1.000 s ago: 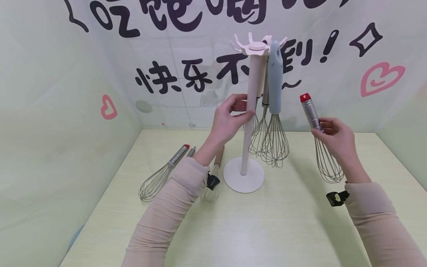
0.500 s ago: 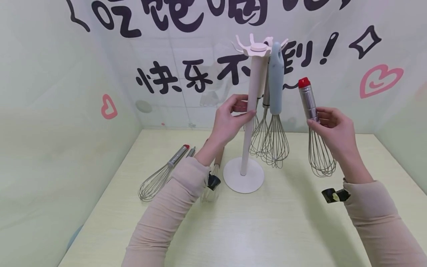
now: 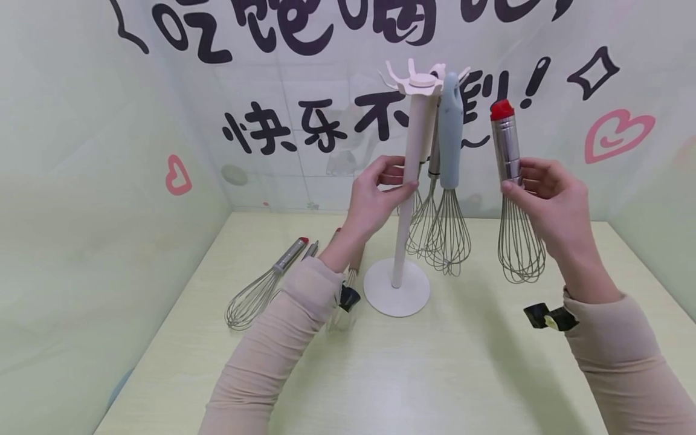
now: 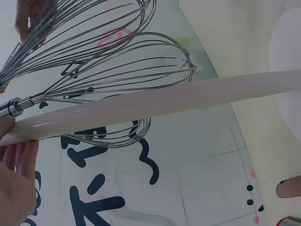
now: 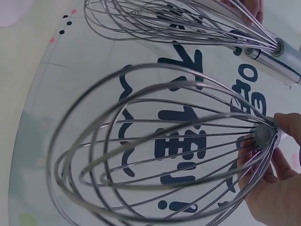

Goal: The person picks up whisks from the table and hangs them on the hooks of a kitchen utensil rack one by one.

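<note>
A white utensil stand [image 3: 414,124] with a round base and a crown of hooks stands on the table; my left hand [image 3: 375,190] grips its pole around mid-height. From its right side hang a whisk with a light blue handle [image 3: 450,130] and other whisks [image 3: 421,229] partly hidden behind. To the right of the stand, my right hand [image 3: 560,208] pinches a metal whisk with a red end cap [image 3: 507,142] low on its handle. This whisk is nearly upright, wires down, above the table. In the right wrist view its wire loops [image 5: 155,141] fill the foreground.
On the table [image 3: 408,374] left of the stand lies a metal whisk with a red cap [image 3: 266,284]. Beside it, a brown-handled whisk [image 3: 356,260] and other utensils are partly covered by my left arm. A printed sheet [image 3: 304,169] with writing backs the table.
My right hand has raised the red-capped whisk, and the whisk has swung closer to upright. My left hand keeps its place on the pole.
</note>
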### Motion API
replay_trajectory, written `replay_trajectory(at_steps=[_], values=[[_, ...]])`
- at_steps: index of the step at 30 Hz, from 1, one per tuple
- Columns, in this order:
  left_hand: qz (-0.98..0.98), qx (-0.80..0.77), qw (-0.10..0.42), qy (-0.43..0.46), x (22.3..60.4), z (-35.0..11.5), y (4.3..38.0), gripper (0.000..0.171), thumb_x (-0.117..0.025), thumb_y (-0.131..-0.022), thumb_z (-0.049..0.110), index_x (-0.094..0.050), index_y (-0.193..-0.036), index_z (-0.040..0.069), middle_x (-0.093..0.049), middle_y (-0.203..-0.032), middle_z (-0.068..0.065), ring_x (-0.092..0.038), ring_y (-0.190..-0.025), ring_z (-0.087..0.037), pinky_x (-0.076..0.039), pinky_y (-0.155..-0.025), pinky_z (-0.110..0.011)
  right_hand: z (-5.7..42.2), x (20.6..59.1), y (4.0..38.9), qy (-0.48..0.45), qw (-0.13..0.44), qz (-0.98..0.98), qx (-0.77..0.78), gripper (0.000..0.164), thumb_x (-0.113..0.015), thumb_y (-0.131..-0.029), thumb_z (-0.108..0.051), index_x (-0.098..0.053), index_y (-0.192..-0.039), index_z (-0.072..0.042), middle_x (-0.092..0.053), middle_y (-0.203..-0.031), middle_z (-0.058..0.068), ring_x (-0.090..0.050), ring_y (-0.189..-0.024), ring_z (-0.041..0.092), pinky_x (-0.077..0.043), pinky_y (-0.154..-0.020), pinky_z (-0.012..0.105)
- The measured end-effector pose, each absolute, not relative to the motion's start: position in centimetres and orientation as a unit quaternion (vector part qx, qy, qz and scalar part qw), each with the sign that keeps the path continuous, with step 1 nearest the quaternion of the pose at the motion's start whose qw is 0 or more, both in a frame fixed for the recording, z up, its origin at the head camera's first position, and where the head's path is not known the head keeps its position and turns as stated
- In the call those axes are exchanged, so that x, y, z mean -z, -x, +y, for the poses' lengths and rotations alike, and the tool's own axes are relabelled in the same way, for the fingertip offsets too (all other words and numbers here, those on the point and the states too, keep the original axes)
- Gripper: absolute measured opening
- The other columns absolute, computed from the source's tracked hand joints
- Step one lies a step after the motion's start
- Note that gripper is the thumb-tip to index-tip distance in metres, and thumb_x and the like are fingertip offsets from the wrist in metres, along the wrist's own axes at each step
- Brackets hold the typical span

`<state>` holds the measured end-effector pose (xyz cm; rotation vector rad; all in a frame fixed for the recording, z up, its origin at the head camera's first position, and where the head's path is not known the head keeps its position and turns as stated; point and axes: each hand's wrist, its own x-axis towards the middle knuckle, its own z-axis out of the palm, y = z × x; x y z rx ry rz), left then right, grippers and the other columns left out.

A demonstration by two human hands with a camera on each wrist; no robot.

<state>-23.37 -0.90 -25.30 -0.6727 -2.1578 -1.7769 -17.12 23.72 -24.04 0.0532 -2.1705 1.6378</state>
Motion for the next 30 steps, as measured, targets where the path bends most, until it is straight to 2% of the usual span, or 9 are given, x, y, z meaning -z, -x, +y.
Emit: replay_trajectory(at_steps=[10, 18, 30], values=[[-0.748, 0.607, 0.119, 0.240, 25.2, -1.3, 23.5, 0.035, -0.071, -0.084, 0.008, -0.062, -0.117, 0.002, -0.068, -0.106, -0.018, -0.067, -0.094, -0.027, -0.057, -0.080, -0.024, 22.6, 22.4, 16.3, -0.081, 0.219, -0.696, -0.679, 0.036, -0.073, -0.081, -0.003, -0.064, -0.115, -0.013, -0.069, -0.100, -0.009, -0.066, -0.086, 0.005, -0.052, -0.076, 0.007], [-0.755, 0.607, 0.079, 0.233, 24.9, -1.6, 23.7, 0.038, -0.072, -0.084, 0.008, -0.061, -0.120, 0.003, -0.067, -0.110, -0.018, -0.067, -0.099, -0.027, -0.056, -0.083, -0.027, 21.6, 21.6, 15.6, -0.100, 0.226, -0.673, -0.697, 0.037, -0.073, -0.080, -0.001, -0.064, -0.114, -0.009, -0.069, -0.101, -0.005, -0.066, -0.087, 0.008, -0.054, -0.077, 0.009], [-0.753, 0.608, 0.055, 0.246, 24.6, -2.1, 23.9, 0.040, -0.070, -0.085, 0.005, -0.059, -0.124, 0.003, -0.065, -0.114, -0.018, -0.066, -0.104, -0.027, -0.058, -0.086, -0.029, 20.0, 20.8, 14.3, -0.134, 0.233, -0.665, -0.697, 0.038, -0.072, -0.079, 0.003, -0.064, -0.114, -0.006, -0.070, -0.102, -0.002, -0.064, -0.092, 0.011, -0.054, -0.080, 0.010]])
